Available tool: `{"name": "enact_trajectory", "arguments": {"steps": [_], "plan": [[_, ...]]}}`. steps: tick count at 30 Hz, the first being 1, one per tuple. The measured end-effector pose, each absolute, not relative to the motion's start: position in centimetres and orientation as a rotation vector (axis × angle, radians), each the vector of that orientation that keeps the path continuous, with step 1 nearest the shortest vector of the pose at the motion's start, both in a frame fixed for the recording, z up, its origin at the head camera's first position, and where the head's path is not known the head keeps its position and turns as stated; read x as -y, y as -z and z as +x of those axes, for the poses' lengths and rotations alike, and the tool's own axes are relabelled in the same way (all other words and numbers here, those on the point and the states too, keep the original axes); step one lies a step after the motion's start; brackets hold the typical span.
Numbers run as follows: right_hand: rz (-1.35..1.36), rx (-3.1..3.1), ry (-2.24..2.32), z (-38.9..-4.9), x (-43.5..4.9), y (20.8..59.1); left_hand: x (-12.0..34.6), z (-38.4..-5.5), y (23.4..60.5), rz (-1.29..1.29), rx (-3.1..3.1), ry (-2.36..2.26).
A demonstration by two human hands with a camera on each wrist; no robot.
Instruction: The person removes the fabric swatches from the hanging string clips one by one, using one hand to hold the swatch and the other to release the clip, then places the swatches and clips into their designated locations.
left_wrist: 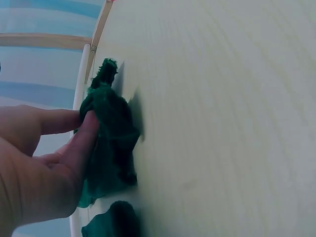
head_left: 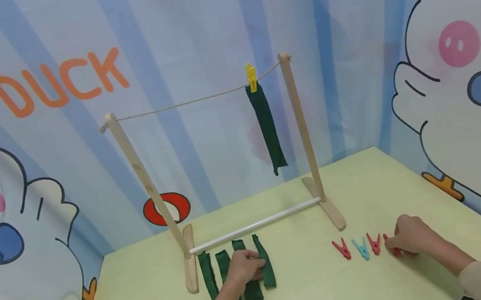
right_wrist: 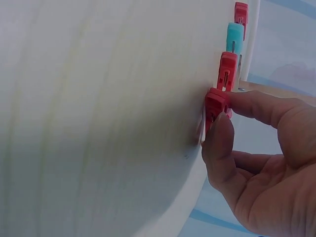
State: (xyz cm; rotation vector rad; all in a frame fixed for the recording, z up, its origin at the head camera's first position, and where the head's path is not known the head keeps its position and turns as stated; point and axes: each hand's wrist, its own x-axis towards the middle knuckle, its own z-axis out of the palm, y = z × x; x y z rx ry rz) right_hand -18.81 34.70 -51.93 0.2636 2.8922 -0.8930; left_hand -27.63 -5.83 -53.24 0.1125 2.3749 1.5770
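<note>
My left hand [head_left: 243, 268] pinches a dark green cloth strip [head_left: 265, 262] between thumb and fingers, low over the table. Several more green strips [head_left: 207, 275] lie side by side under and left of that hand. At the right, my right hand [head_left: 411, 235] pinches a red clothespin [right_wrist: 216, 102] by thumb and forefinger, close to the tabletop. Left of it lie a red clothespin [head_left: 374, 243], a light blue clothespin [head_left: 361, 248] and another red clothespin [head_left: 341, 249] in a row. A yellow clothespin [head_left: 252, 77] holds one green strip [head_left: 267, 127] on the line.
Behind the hands stands a wooden drying rack with a left post [head_left: 141, 174], a right post [head_left: 302, 129], a string [head_left: 185, 103] across the top and a white rod [head_left: 255, 225] along the bottom. A printed duck curtain [head_left: 201, 29] backs the pale yellow table [head_left: 311, 287].
</note>
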Motion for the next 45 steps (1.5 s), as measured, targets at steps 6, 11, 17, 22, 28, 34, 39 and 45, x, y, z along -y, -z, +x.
{"name": "enact_trajectory", "arguments": {"steps": [6, 11, 17, 22, 28, 34, 39, 45], "plan": [[0.264, -2.897, 0.895, -18.81, -34.67, 51.99, 5.76, -27.54, 53.39, 0.219, -2.509, -1.488], [0.255, -2.902, 0.899, -18.74, -34.59, 52.21, 5.7, -27.26, 53.84, 0.35, -2.816, -1.202], [0.257, -2.91, 0.905, -18.66, -34.45, 52.14, 5.63, -27.18, 53.68, 0.305, -2.927, -1.073], [0.266, -2.914, 0.916, -18.69, -34.43, 52.2, 5.69, -27.01, 53.63, 0.34, -2.922, -1.061], [0.275, -2.894, 0.911, -18.71, -34.37, 52.17, 5.71, -26.77, 53.75, 0.397, -2.954, -1.055], [0.276, -2.899, 0.906, -18.63, -34.26, 52.15, 5.5, -26.93, 53.91, 0.388, -3.015, -1.011], [0.276, -2.906, 0.92, -18.58, -34.19, 52.08, 5.28, -26.86, 53.97, 0.459, -3.055, -0.955], [0.284, -2.898, 0.943, -18.57, -34.24, 52.1, 5.08, -26.63, 54.01, 0.524, -3.041, -0.944]]}}
